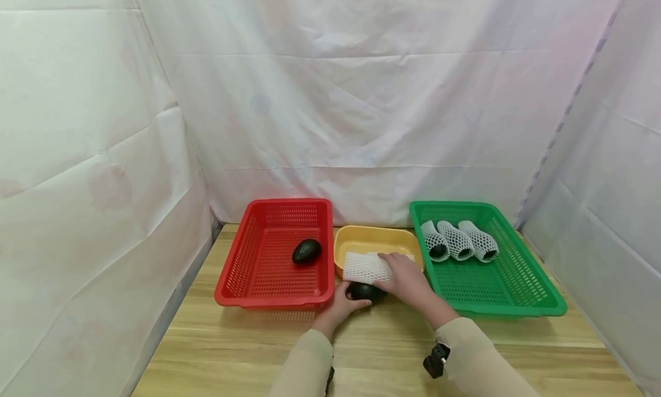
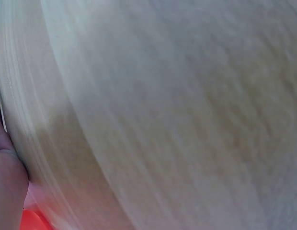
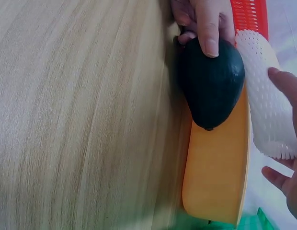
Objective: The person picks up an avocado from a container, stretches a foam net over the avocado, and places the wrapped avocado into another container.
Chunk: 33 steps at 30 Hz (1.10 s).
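My left hand grips a dark green avocado by its rounder end, thumb laid along its side in the right wrist view. The avocado's narrower end points toward my right hand. Between its thumb and fingers, that right hand holds a white foam net sleeve. The sleeve looks flattened and lies just beyond the avocado, over the front edge of the yellow tray. In the left wrist view only a sliver of the left hand shows at the edge.
To the left, a red basket holds one bare avocado. On the right stands a green basket with three avocados in white net sleeves. More white sleeve material shows inside the yellow tray. Everything rests on a wooden table.
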Motion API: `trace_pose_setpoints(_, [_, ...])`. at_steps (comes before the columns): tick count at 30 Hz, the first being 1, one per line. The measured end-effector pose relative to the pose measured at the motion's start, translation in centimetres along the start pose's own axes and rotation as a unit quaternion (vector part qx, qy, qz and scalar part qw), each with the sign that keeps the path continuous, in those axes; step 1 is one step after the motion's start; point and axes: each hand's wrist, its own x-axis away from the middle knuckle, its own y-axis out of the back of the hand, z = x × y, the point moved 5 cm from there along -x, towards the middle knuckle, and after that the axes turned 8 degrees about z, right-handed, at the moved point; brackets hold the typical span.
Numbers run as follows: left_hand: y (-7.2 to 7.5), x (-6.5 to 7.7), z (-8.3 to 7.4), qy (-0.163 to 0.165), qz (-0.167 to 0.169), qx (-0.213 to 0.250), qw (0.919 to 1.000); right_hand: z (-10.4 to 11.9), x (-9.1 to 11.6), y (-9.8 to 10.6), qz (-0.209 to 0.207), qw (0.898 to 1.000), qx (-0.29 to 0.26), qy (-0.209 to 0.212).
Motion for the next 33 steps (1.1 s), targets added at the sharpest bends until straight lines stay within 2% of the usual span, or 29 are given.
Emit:
trace_pose_setpoints(9, [0.0,0.0,0.0,0.003,-0.006,-0.015,0.9999,0.4,0.2,-0.7,-0.001,0.999,0.043,0.028])
trace_pose_setpoints(15, [0.0,0.0,-0.2,-0.008,0.004,0.003,1.0000,0.2,0.5,0.1,-0.035,0.998,0.017,0.043])
trace_pose_setpoints(20, [-0.1,-0.1,0.0,-0.012,0.003,0.035,0.9993,-0.2,0.9,1.0,-0.038,0.998,-0.005,0.053])
trace_pose_setpoints(24, [-0.1,-0.1,0.1,-0.016,-0.001,0.041,0.9990,-0.7,1.5,1.7,-0.035,0.997,-0.017,0.065])
trace_pose_setpoints(28, [0.0,-0.1,0.0,-0.024,-0.003,0.050,0.9985,-1.3,2.1,2.6,-0.045,0.997,-0.021,0.058])
trace_pose_setpoints(33, [0.1,-0.1,0.2,-0.026,-0.011,0.035,0.9990,-2.1,2.9,3.8,-0.053,0.997,-0.020,0.051])
